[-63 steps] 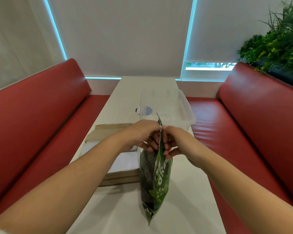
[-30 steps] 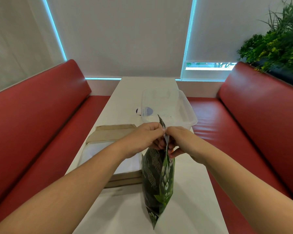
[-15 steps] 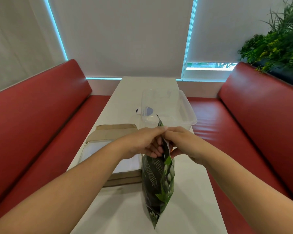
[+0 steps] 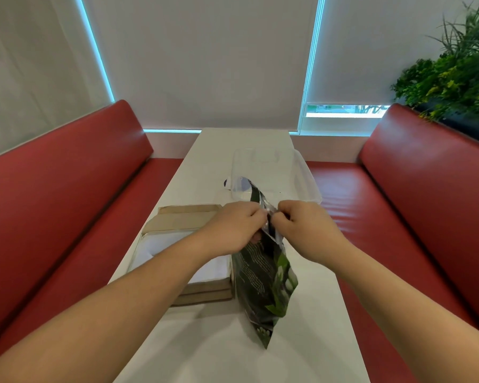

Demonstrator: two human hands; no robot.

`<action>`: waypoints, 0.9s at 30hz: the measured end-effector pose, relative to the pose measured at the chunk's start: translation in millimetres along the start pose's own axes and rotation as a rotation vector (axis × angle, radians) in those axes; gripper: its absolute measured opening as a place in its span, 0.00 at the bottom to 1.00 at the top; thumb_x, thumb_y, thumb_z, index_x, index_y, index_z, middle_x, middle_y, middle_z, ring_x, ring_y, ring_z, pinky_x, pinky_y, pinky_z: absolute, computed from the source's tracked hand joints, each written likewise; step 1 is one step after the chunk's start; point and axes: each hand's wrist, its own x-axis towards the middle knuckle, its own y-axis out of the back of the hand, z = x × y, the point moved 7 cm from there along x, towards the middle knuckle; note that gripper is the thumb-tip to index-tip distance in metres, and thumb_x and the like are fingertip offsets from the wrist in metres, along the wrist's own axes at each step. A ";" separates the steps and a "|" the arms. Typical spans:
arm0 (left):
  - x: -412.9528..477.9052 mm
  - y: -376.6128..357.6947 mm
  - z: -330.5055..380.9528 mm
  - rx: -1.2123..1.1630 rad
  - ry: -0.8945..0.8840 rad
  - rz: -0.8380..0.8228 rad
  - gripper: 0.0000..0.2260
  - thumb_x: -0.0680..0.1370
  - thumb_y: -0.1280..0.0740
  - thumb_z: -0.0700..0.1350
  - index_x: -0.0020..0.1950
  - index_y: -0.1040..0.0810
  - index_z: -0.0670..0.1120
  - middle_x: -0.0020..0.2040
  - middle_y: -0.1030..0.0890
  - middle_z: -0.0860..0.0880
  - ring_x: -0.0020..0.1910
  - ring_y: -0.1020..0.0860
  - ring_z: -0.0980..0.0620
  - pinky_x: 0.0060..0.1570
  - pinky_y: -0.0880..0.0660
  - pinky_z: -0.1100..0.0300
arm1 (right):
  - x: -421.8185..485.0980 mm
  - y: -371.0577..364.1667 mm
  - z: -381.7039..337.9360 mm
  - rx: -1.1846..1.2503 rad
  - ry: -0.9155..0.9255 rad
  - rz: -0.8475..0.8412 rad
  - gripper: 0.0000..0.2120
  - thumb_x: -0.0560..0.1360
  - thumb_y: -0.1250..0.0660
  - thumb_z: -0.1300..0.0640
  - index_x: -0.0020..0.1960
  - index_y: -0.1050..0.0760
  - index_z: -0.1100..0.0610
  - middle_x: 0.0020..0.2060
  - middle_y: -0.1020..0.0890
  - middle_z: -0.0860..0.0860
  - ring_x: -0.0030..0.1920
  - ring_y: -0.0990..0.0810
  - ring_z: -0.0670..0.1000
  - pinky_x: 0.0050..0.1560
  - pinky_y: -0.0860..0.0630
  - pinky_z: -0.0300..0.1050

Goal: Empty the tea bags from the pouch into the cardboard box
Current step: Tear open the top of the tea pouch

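Head view of a white counter (image 4: 213, 341) set between two red padded benches, left (image 4: 53, 189) and right (image 4: 426, 189); closed window blinds (image 4: 205, 64) behind; green foliage (image 4: 454, 78) above the right bench back. The pouch (image 4: 263, 280), dark green with white and light-green print, is held upright above the counter near its middle, lower corner pointing down toward the viewer; whether that corner touches the counter cannot be told. The left hand (image 4: 234, 228) is closed, its fingers pinching the left side of the pouch top; the right hand (image 4: 304, 228) is likewise closed, pinching the right side of the pouch top; the two hands sit close together, with a silvery inner lining showing between them where the top edges part slightly. The cardboard box (image 4: 183, 222) lies open on the counter just left of the pouch, partly covered by the left forearm; its brown flaps are folded outward, and its interior appears white; tea bags are not visible in it. A clear plastic container (image 4: 277, 172) stands farther back on the counter, beyond the hands; a small dark blue object (image 4: 230, 183) sits at its left side, too indistinct to identify.
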 end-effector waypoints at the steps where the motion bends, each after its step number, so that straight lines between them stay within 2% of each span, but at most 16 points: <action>1: -0.1 2.2 -0.2 0.016 -0.002 0.004 0.15 0.81 0.44 0.47 0.34 0.30 0.46 0.32 0.24 0.50 0.35 0.23 0.52 0.38 0.29 0.57 | -0.5 5.3 1.7 -0.062 0.001 0.012 0.17 0.75 0.41 0.55 0.29 0.39 0.55 0.23 0.33 0.50 0.26 0.35 0.50 0.27 0.42 0.45; 4: 0.3 15.9 -2.9 0.093 0.025 -0.025 0.15 0.80 0.43 0.46 0.34 0.29 0.47 0.31 0.23 0.51 0.33 0.24 0.54 0.39 0.28 0.57 | -1.0 23.0 13.0 -0.181 -0.037 0.025 0.18 0.75 0.41 0.55 0.28 0.39 0.55 0.23 0.33 0.50 0.25 0.36 0.50 0.26 0.42 0.44; 8: 1.4 52.5 -18.0 0.280 0.090 -0.009 0.15 0.79 0.42 0.45 0.33 0.26 0.44 0.30 0.22 0.51 0.30 0.25 0.54 0.35 0.32 0.59 | -3.3 54.0 40.3 -0.354 -0.119 0.067 0.16 0.74 0.41 0.54 0.29 0.36 0.58 0.25 0.30 0.54 0.28 0.33 0.54 0.25 0.41 0.43; 11: 0.8 57.2 -22.0 0.340 0.102 -0.049 0.15 0.79 0.41 0.46 0.35 0.25 0.44 0.30 0.21 0.51 0.30 0.25 0.54 0.34 0.31 0.60 | -3.8 60.3 47.3 -0.366 -0.137 0.081 0.17 0.73 0.40 0.54 0.28 0.38 0.57 0.24 0.31 0.54 0.28 0.34 0.55 0.26 0.43 0.43; 13: 3.1 51.7 -15.7 0.389 0.067 -0.068 0.15 0.79 0.41 0.47 0.36 0.24 0.43 0.32 0.19 0.50 0.31 0.24 0.53 0.35 0.30 0.59 | -2.6 58.5 39.7 -0.355 -0.087 0.113 0.15 0.72 0.39 0.55 0.29 0.38 0.56 0.24 0.32 0.53 0.27 0.35 0.54 0.26 0.42 0.43; 16: 7.5 47.8 -7.0 0.472 0.021 -0.063 0.16 0.79 0.41 0.48 0.39 0.22 0.40 0.33 0.18 0.50 0.33 0.24 0.52 0.36 0.30 0.57 | -0.3 52.7 24.0 -0.226 0.073 0.136 0.09 0.70 0.36 0.58 0.35 0.35 0.53 0.33 0.30 0.49 0.32 0.31 0.51 0.30 0.35 0.44; 18: 8.3 47.3 -2.6 0.536 -0.016 -0.075 0.16 0.80 0.41 0.50 0.39 0.22 0.43 0.33 0.18 0.51 0.32 0.25 0.55 0.33 0.32 0.58 | 4.6 44.8 19.5 -0.124 0.151 0.064 0.06 0.69 0.34 0.59 0.44 0.29 0.51 0.45 0.30 0.48 0.42 0.27 0.52 0.42 0.28 0.46; 20: 5.7 45.8 5.1 0.589 -0.073 -0.099 0.16 0.80 0.41 0.52 0.37 0.24 0.48 0.33 0.20 0.53 0.32 0.25 0.56 0.32 0.35 0.60 | 12.7 36.3 20.3 -0.081 0.142 -0.062 0.12 0.71 0.33 0.58 0.54 0.24 0.49 0.56 0.32 0.48 0.52 0.26 0.51 0.54 0.29 0.43; 22: 3.2 45.3 12.2 0.646 -0.124 -0.098 0.16 0.80 0.41 0.53 0.36 0.25 0.49 0.33 0.23 0.52 0.32 0.27 0.56 0.32 0.37 0.60 | 19.2 30.1 19.5 -0.066 0.113 -0.172 0.17 0.73 0.34 0.58 0.60 0.24 0.47 0.63 0.30 0.48 0.58 0.28 0.50 0.58 0.31 0.40; 23: 3.0 45.5 13.5 0.685 -0.137 -0.086 0.15 0.80 0.40 0.54 0.37 0.24 0.49 0.34 0.23 0.51 0.32 0.28 0.55 0.32 0.36 0.60 | 20.9 28.5 18.7 -0.061 0.107 -0.209 0.19 0.73 0.35 0.60 0.62 0.24 0.48 0.64 0.27 0.48 0.57 0.27 0.49 0.57 0.32 0.39; 26: 6.1 50.7 12.4 0.606 -0.106 -0.049 0.07 0.76 0.35 0.53 0.49 0.23 0.50 0.46 0.19 0.51 0.40 0.24 0.55 0.37 0.30 0.61 | 20.0 26.8 16.6 -0.093 0.139 -0.257 0.26 0.71 0.39 0.69 0.64 0.26 0.47 0.63 0.23 0.49 0.58 0.26 0.49 0.55 0.31 0.37; 27: 7.3 51.5 12.5 0.518 -0.080 -0.063 0.12 0.74 0.33 0.52 0.56 0.25 0.52 0.53 0.21 0.53 0.45 0.23 0.55 0.42 0.27 0.61 | 18.4 26.2 14.0 -0.095 0.163 -0.267 0.28 0.70 0.40 0.70 0.64 0.25 0.46 0.64 0.24 0.48 0.60 0.26 0.49 0.57 0.30 0.38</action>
